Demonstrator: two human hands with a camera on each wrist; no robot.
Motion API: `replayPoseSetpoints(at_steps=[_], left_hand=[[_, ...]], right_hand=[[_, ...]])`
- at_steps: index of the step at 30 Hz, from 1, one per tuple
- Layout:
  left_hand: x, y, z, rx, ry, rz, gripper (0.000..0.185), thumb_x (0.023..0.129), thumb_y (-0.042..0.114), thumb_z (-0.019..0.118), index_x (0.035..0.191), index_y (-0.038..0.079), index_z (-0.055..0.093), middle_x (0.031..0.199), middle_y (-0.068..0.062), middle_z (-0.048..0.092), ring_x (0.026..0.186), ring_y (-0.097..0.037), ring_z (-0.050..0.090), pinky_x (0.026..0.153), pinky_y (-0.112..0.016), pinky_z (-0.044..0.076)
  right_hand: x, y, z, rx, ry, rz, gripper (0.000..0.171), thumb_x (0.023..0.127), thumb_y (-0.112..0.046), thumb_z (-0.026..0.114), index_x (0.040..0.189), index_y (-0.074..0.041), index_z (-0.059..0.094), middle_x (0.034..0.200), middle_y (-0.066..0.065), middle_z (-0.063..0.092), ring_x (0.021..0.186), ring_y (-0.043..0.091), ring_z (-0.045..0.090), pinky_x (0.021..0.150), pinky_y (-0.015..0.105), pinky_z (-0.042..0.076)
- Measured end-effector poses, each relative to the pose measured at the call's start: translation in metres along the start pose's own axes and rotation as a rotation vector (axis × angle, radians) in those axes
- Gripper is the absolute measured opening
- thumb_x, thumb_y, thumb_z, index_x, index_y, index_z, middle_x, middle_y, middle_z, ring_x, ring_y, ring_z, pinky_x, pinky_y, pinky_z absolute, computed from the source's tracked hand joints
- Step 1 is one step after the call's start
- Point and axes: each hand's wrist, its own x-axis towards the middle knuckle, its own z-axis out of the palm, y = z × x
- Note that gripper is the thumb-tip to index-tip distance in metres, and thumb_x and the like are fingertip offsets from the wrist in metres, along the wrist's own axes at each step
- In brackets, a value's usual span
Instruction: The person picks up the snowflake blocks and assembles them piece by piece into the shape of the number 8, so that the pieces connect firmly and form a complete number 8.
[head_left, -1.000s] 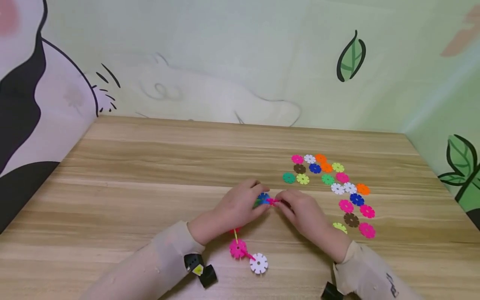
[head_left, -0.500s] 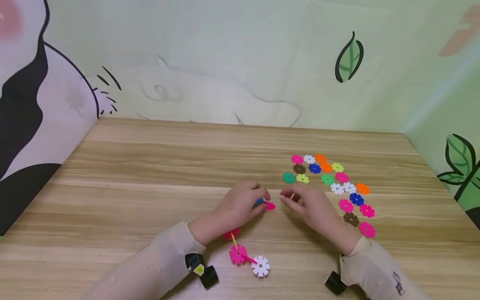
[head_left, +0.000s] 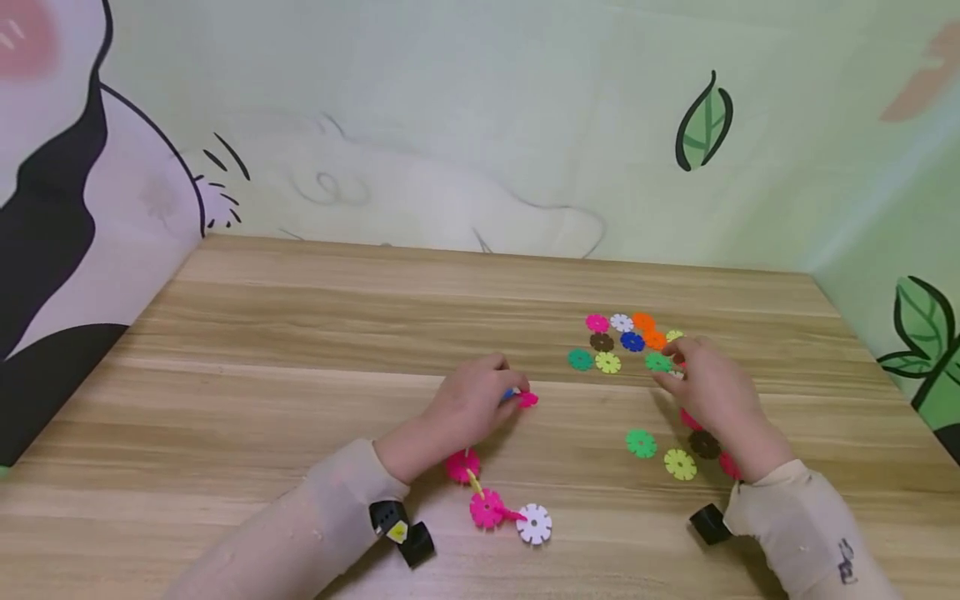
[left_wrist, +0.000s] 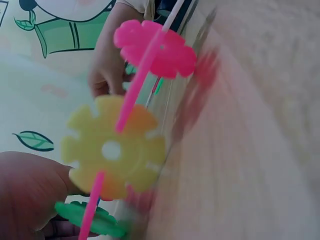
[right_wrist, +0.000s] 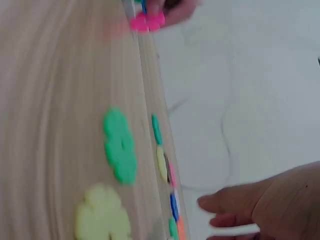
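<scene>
In the head view my left hand (head_left: 476,400) pinches a chain of slotted plastic snowflake discs near table centre. A blue disc (head_left: 507,394) shows at its fingertips, with a pink disc (head_left: 528,400) joined to it. The chain trails under the wrist to another pink disc (head_left: 487,508) and ends in a white disc (head_left: 535,524). Up close in the left wrist view are a yellow disc (left_wrist: 112,150) and a green disc (left_wrist: 92,220). My right hand (head_left: 716,392) hovers over the loose discs at right, thumb and fingers apart, with nothing visible between them.
Loose discs in several colours lie right of centre, including a teal one (head_left: 580,360) and a blue one (head_left: 632,342). Nearer me are a green disc (head_left: 641,443) and a yellow-green disc (head_left: 680,464). A painted wall (head_left: 450,150) borders the wooden table's back.
My right hand has left the pink disc at the chain's end and moved right, over the loose discs. The left hand keeps its pinch. A green disc near the right forearm has come into sight.
</scene>
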Motion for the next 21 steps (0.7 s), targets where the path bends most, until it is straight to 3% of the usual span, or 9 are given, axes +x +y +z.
replayPoseSetpoints(at_steps=[4,9,17,21], left_hand=[[0.001,-0.001,-0.004,0.031,-0.038,-0.038,0.012,0.089,0.021,0.068,0.099,0.015,0.073,0.087,-0.003,0.065,0.071,-0.016,0.057,0.063,-0.027,0.046],[0.002,-0.002,-0.005,0.079,-0.071,-0.088,0.016,0.09,0.024,0.067,0.102,0.014,0.072,0.089,-0.003,0.066,0.072,-0.015,0.056,0.066,-0.028,0.047],[0.003,-0.002,-0.003,0.097,-0.06,-0.123,0.015,0.089,0.024,0.067,0.098,0.013,0.071,0.086,-0.002,0.064,0.071,-0.015,0.054,0.068,-0.03,0.047],[0.002,-0.002,-0.003,0.062,-0.052,-0.123,0.014,0.088,0.024,0.068,0.095,0.012,0.071,0.084,-0.002,0.063,0.071,-0.015,0.054,0.069,-0.029,0.047]], right_hand=[[0.002,0.012,-0.002,-0.045,-0.067,0.067,0.042,0.088,-0.023,0.067,0.115,0.008,0.059,0.108,0.027,0.061,0.085,0.035,0.058,0.071,0.046,0.05],[0.004,0.02,0.001,-0.074,-0.107,0.07,0.034,0.087,-0.018,0.067,0.11,0.007,0.061,0.1,0.024,0.063,0.082,0.033,0.056,0.072,0.047,0.049],[0.008,0.029,0.005,-0.043,-0.119,0.091,0.031,0.087,-0.02,0.066,0.101,0.006,0.056,0.087,0.018,0.056,0.075,0.03,0.05,0.064,0.039,0.045],[0.009,0.029,0.004,0.001,-0.127,0.09,0.035,0.086,-0.019,0.066,0.105,0.005,0.051,0.081,0.015,0.056,0.071,0.028,0.05,0.062,0.035,0.043]])
